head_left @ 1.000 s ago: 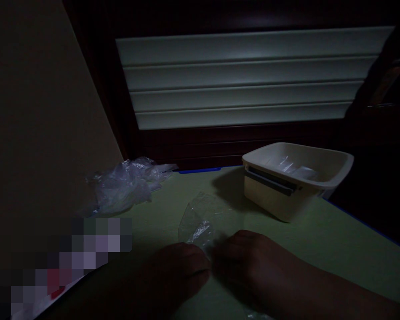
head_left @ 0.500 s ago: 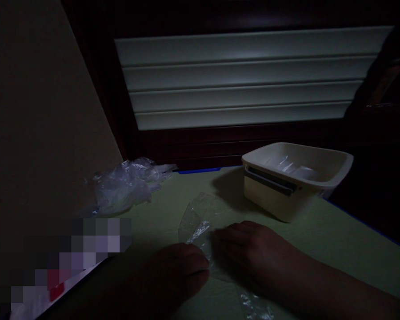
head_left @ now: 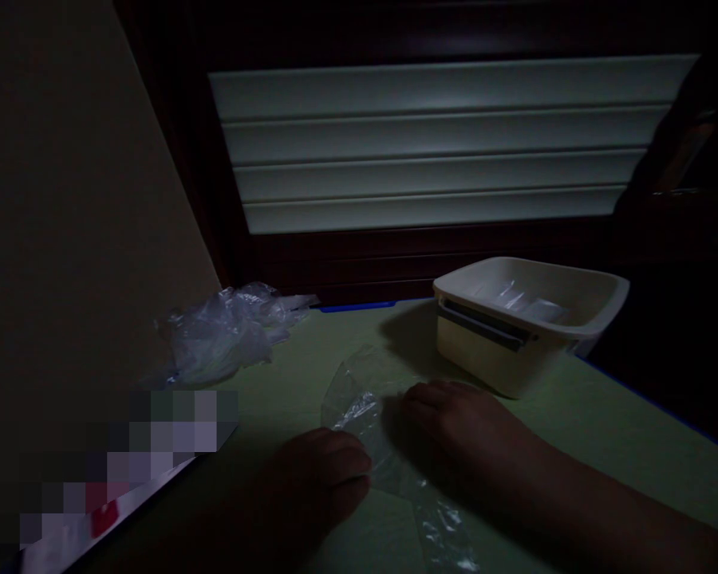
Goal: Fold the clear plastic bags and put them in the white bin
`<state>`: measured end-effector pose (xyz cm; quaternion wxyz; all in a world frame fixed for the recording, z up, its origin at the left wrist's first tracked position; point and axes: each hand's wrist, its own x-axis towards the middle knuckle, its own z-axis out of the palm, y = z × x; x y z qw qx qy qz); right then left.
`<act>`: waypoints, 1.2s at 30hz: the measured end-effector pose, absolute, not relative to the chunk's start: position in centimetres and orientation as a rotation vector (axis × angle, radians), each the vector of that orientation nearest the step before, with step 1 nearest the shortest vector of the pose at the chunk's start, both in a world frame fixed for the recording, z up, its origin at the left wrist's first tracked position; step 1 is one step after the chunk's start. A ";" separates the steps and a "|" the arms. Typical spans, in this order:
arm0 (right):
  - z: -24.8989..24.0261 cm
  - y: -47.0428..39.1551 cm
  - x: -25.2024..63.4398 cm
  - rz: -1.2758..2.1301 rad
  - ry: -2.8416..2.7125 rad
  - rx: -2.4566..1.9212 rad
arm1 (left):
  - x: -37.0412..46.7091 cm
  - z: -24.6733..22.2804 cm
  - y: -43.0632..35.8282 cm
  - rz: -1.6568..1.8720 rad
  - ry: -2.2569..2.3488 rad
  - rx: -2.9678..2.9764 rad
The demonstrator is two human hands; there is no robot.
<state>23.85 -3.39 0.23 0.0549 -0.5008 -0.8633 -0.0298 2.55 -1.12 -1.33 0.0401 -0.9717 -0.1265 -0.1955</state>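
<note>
A clear plastic bag [head_left: 359,414] lies on the green tabletop [head_left: 293,359] between my hands. My left hand [head_left: 329,474] is at the bag's lower left edge, its fingers curled and closed with the thumb below them; what they pinch is too dark to make out. Over the bag's right side rests my right hand [head_left: 448,410], palm down, fingers stretched to the left and lying flat. Another piece of clear plastic [head_left: 446,534] shows below, near the bottom of the picture.
At the back right stands a cream bin [head_left: 484,351] with clear plastic inside. A heap of crumpled clear bags [head_left: 224,335] sits at the back left, by the wall. A partly blurred pack [head_left: 104,518] is at the lower left. Behind the table is a slatted panel [head_left: 419,151].
My right hand has slid slightly up and to the right over the bag. More of the lower plastic shows. My left hand has hardly moved.
</note>
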 end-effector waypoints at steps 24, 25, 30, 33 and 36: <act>0.3 -4.5 23.3 0.482 -2.405 -1.362 | 2.5 -1.4 -1.2 -0.417 -0.783 -2.925; 0.3 -4.5 23.3 0.493 -2.407 -1.356 | 2.5 -1.4 -1.2 -0.406 -0.801 -2.930; 0.1 -4.2 23.2 0.257 -2.466 -1.373 | 2.3 -2.0 -1.1 -0.488 -0.800 -2.932; -0.1 -4.1 23.3 0.071 -2.513 -1.322 | 2.1 -2.4 -1.0 -0.527 -0.761 -2.963; 0.0 -4.1 23.2 0.021 -2.539 -1.295 | 2.1 -2.2 -1.0 -0.594 -0.749 -2.993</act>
